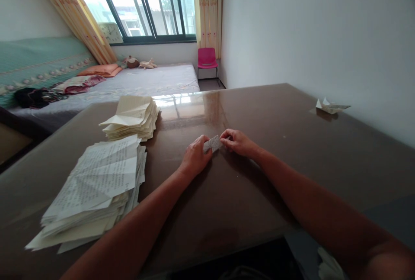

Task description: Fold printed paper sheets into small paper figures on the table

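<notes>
A small folded piece of printed paper (212,143) lies on the brown glossy table (259,176) near the middle. My left hand (195,156) is closed over its left end, fingers curled and pressing it down. My right hand (238,142) pinches its right end with thumb and fingertips. Both forearms reach in from the near edge of the table.
Two stacks lie at the left: printed sheets (97,189) near me, folded cream paper (132,117) beyond. A folded paper boat (329,106) sits at the far right by the wall. Past the table are a bed (136,83), a pink chair (207,59) and a window.
</notes>
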### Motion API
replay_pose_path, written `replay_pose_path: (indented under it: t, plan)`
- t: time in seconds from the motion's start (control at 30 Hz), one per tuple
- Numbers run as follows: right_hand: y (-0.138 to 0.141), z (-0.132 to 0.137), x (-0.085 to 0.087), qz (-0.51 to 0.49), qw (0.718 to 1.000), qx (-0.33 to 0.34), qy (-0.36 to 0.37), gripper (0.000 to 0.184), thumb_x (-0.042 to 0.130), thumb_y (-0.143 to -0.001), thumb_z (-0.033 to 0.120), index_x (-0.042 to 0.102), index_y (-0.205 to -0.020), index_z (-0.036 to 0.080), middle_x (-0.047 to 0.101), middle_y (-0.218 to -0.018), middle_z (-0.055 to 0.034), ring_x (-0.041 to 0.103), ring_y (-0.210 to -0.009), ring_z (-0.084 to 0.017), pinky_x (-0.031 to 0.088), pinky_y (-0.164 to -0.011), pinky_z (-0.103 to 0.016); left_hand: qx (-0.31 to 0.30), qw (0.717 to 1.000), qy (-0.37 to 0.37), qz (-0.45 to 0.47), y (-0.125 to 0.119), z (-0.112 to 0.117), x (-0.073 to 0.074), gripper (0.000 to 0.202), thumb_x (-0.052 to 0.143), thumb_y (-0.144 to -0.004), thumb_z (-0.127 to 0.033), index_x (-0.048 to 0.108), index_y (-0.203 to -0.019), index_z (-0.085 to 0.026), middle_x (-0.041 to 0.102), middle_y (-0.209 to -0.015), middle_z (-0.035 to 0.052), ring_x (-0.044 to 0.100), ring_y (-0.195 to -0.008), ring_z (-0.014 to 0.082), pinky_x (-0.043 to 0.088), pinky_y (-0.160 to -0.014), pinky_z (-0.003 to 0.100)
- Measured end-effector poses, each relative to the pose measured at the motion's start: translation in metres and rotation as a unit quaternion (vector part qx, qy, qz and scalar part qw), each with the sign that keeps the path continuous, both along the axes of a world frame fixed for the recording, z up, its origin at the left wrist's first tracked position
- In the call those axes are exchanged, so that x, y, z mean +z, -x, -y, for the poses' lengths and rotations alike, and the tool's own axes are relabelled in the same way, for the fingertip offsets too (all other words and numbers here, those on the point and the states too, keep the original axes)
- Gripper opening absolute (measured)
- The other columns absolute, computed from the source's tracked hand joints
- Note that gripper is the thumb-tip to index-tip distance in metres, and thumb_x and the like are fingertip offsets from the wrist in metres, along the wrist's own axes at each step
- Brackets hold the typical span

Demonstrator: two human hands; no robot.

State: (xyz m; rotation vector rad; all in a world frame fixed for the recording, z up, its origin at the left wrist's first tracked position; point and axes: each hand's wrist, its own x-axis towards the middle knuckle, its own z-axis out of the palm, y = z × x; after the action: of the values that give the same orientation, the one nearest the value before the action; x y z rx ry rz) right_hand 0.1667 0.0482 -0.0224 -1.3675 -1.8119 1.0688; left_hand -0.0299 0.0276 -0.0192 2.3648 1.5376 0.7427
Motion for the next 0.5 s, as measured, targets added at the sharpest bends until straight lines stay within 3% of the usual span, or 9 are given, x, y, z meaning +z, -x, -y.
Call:
replay_pose_path:
  t: [0.13, 0.23, 0.33, 0.43, 0.5]
  plan:
    - [-0.009, -0.002, 0.006, 0.046, 0.998, -0.028, -0.040, 0.018, 0.056, -0.082, 0.032, 0.060, -0.088, 0.016, 0.058, -0.060, 0.0022, 0.052, -0.054, -0.011, 0.040, -0.053, -0.022, -0.067, 0.983, -0.117, -0.129, 0.003, 0.007, 0.009, 0.015, 0.049, -0.087, -0.017, 0.058, -0.096, -0.023, 0.061, -0.100, 0.0037, 0.055, -0.096, 0.0192, 0.045, -0.075, 0.027]
    - [-0.016, -0.002, 0.013, 0.085, 0.993, -0.011, -0.082, 0.015, 0.056, -0.081, 0.028, 0.063, -0.086, 0.015, 0.059, -0.064, 0.0016, 0.052, -0.058, -0.011, 0.041, -0.059, -0.023, -0.110, 0.955, -0.142, -0.237, 0.000, 0.013, 0.012, 0.015, 0.046, -0.090, -0.017, 0.060, -0.096, -0.021, 0.061, -0.099, 0.0062, 0.052, -0.098, 0.0215, 0.045, -0.069, 0.027]
    - [-0.022, 0.003, 0.022, 0.104, 0.986, 0.094, -0.091, 0.016, 0.058, -0.080, 0.026, 0.065, -0.090, 0.016, 0.062, -0.076, -0.0002, 0.054, -0.066, -0.011, 0.042, -0.063, -0.022, -0.138, 0.945, -0.122, -0.269, -0.005, 0.016, 0.010, 0.016, 0.047, -0.091, -0.019, 0.061, -0.099, -0.021, 0.062, -0.097, 0.0058, 0.052, -0.095, 0.0211, 0.045, -0.067, 0.027]
    - [-0.023, 0.008, 0.025, 0.120, 0.964, 0.211, -0.110, 0.027, 0.067, -0.075, 0.029, 0.064, -0.099, 0.017, 0.061, -0.090, -0.0022, 0.056, -0.077, -0.013, 0.044, -0.067, -0.022, -0.134, 0.957, -0.095, -0.238, -0.006, 0.017, 0.008, 0.020, 0.044, -0.093, -0.023, 0.061, -0.104, -0.023, 0.064, -0.096, 0.0040, 0.054, -0.093, 0.0203, 0.046, -0.071, 0.028]
    - [-0.021, 0.009, 0.022, 0.141, 0.954, 0.222, -0.146, 0.033, 0.070, -0.072, 0.030, 0.064, -0.102, 0.018, 0.059, -0.094, -0.0030, 0.056, -0.079, -0.013, 0.044, -0.069, -0.023, -0.119, 0.969, -0.075, -0.205, -0.005, 0.016, 0.009, 0.021, 0.044, -0.093, -0.025, 0.061, -0.105, -0.023, 0.066, -0.094, 0.0039, 0.055, -0.092, 0.0200, 0.046, -0.075, 0.028]
